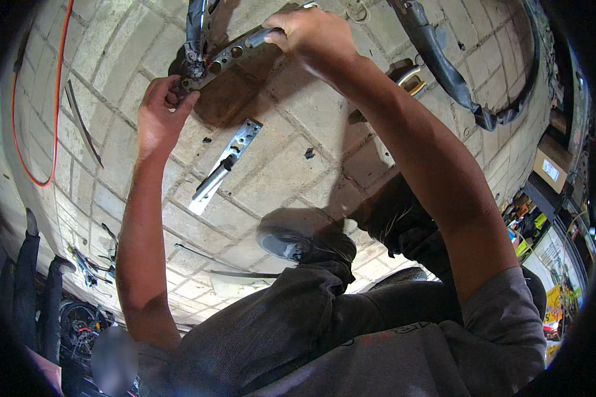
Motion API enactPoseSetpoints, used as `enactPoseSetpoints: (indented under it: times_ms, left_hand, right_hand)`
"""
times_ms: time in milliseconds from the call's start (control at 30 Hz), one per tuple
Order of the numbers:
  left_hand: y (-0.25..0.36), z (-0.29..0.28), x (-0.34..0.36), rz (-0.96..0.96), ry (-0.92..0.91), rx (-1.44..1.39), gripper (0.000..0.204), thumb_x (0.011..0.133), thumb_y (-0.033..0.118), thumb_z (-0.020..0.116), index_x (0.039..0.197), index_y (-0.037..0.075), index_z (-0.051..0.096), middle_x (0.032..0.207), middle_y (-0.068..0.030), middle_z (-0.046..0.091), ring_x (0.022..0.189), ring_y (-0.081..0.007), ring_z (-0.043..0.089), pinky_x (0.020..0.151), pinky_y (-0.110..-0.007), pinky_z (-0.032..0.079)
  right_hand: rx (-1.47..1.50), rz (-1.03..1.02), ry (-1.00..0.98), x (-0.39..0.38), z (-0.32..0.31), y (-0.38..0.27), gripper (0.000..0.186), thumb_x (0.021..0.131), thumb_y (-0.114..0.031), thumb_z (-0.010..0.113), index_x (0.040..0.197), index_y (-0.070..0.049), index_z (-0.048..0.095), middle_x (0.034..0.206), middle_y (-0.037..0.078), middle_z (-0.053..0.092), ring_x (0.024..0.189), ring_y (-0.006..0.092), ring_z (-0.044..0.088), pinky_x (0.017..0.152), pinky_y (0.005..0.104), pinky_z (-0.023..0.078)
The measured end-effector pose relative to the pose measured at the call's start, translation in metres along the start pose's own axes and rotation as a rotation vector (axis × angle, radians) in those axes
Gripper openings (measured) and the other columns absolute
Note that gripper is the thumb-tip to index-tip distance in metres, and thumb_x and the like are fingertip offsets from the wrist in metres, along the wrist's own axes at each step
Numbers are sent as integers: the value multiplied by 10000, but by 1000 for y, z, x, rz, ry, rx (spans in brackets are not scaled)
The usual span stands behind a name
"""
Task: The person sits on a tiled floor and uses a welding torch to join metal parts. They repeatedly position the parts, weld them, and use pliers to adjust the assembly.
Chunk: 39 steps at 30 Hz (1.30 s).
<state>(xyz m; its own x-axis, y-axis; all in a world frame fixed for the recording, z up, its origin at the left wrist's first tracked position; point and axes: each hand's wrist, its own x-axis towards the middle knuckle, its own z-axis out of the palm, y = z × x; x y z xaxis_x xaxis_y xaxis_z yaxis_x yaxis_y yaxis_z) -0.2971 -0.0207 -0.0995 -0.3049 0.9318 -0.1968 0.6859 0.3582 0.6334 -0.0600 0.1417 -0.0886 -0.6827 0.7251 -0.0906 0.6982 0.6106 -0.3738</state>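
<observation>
A perforated silver metal bar (230, 57) lies at a slant at the top centre, over a brown patch of paving. My left hand (166, 112) is closed at its lower left end, thumb and fingers pinched there. My right hand (311, 43) grips its upper right end, around a tubular section. A dark metal post (196, 36) with a grimy joint meets the bar beside my left fingers; whether they are fastened is unclear. A second silver bar (240, 141) with holes and a dark-tipped tube lies on the paving below.
Tools (410, 81) lie beside my right forearm. A long black part (447, 79) curves at the upper right. An orange hose (57, 86) runs along the left. A cardboard box (549, 165) and clutter fill the right edge. Other people's legs (30, 264) and a bicycle wheel (77, 321) are lower left.
</observation>
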Motion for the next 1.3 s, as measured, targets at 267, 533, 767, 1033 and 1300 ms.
enactPoseSetpoints:
  times_ms: [267,533,767,1033,1300]
  left_hand:
    - [5,-4,-2,49,18,113,414,790,197,792,1119,-5,645,939,-92,630,776,-190,598,724,-323,517]
    - [97,-7,8,320,-8,254,299,853,195,711,1083,13,652,956,-149,650,809,-303,641,710,-401,514]
    - [98,47,72,343,-218,539,241,867,209,677,944,-19,680,889,-242,641,817,-406,644,723,-489,499]
    - [91,51,75,296,-169,517,229,881,206,657,926,-17,687,838,-256,644,817,-443,629,729,-519,487]
    - [96,52,75,249,-207,535,179,884,170,601,911,24,700,974,-233,639,906,-438,640,786,-497,518]
  right_hand:
    - [78,46,7,-1,1,0,246,883,-359,628,1070,-215,699,927,86,710,857,316,681,723,428,539]
    - [-60,21,-52,9,10,9,218,856,-327,654,996,-173,718,941,122,708,866,334,689,714,449,549]
    - [103,35,-56,10,-5,7,201,827,-248,646,938,-103,729,913,159,709,885,334,699,704,457,557]
    - [149,107,-184,10,-17,1,208,841,-255,633,999,-171,738,990,133,715,951,328,691,777,433,561]
    - [163,100,-151,14,-10,4,205,832,-222,623,992,-169,739,1000,129,714,956,334,688,794,441,557]
